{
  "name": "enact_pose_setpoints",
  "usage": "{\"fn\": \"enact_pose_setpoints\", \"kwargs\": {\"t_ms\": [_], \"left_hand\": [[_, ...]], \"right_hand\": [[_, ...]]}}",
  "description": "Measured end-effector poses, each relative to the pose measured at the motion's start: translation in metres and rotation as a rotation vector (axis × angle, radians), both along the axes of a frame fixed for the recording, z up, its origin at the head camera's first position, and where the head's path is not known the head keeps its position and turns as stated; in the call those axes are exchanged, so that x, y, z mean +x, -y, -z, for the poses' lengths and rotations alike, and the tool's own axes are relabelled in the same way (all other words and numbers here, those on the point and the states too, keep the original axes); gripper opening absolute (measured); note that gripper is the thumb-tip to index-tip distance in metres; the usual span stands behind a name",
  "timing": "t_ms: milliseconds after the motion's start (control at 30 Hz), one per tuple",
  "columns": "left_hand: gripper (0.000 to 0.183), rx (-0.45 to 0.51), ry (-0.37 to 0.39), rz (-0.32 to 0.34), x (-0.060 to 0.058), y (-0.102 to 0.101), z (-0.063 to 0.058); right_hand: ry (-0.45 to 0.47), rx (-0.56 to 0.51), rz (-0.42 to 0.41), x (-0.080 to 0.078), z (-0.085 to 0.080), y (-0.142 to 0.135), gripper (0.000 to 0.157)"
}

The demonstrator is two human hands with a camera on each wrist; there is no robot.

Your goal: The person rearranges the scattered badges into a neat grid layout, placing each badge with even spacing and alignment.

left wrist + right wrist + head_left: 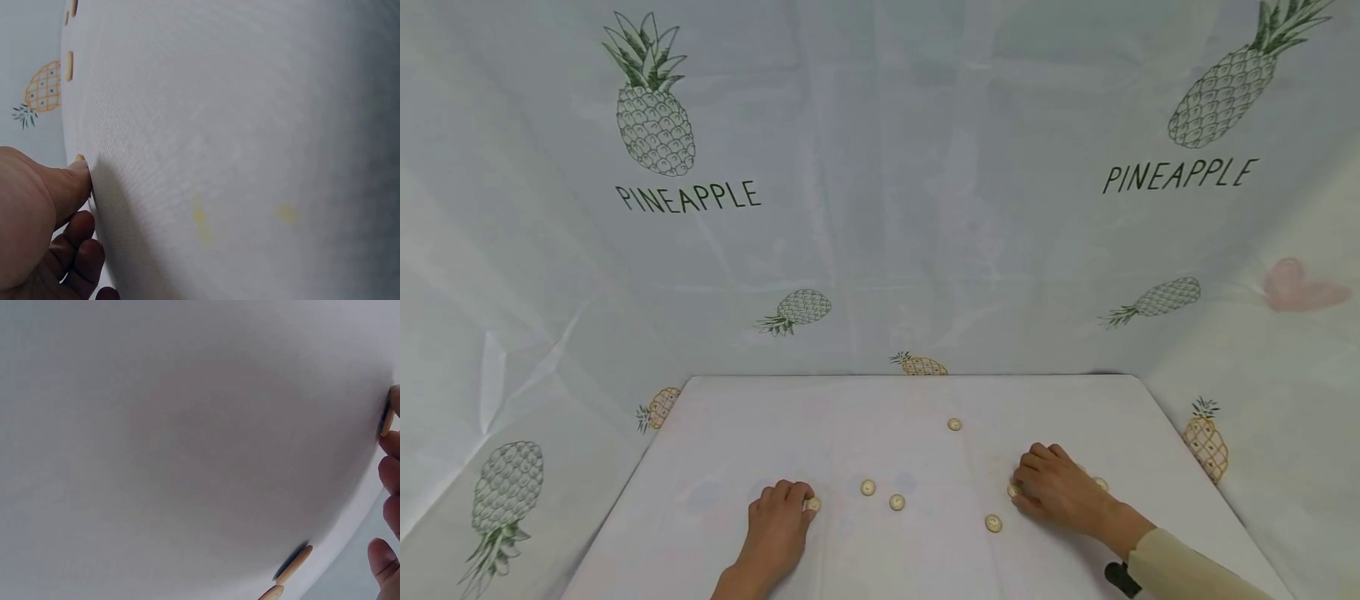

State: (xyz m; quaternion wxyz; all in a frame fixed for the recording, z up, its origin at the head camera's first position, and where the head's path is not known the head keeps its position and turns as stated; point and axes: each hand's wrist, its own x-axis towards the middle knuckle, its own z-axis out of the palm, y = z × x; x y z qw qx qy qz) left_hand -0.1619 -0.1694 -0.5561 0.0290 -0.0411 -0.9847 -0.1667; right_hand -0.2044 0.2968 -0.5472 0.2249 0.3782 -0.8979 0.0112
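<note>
Small round pale wooden discs with faint markings lie flat on the white table; their exact kind is unclear. At the left, my left hand (pixel 775 529) pinches one wooden disc (pixel 814 504) between thumb and fingers, down at the tabletop. Only a sliver of this disc (pixel 80 157) shows by the thumb in the left wrist view. Farther right, my right hand (pixel 1063 493) pinches another wooden disc (pixel 1013 490), which appears edge-on between the fingertips in the right wrist view, the same disc (pixel 388 420). One more disc (pixel 1101 483) is partly hidden behind the right hand.
Between the hands lie a disc (pixel 868 487), a second disc (pixel 897 502) and a third disc (pixel 993 523). A farther disc (pixel 954 424) sits toward the back. White pineapple-printed sheeting (pixel 895 208) surrounds the white table (pixel 760 417). A black object (pixel 1122 579) is beside the right sleeve.
</note>
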Motion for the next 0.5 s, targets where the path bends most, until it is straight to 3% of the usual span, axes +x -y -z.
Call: {"fn": "enact_pose_setpoints", "kwargs": {"t_ms": [233,500], "left_hand": [[0.020,0.007,0.001,0.004,-0.0005,0.0014,0.0007],[0.021,0.010,-0.015,0.016,0.0005,0.0018,-0.0019]], "right_hand": [[-0.001,0.003,0.004,-0.0029,0.0002,0.0066,0.025],[-0.118,0.051,0.018,-0.0087,0.0023,0.0095,0.028]]}}
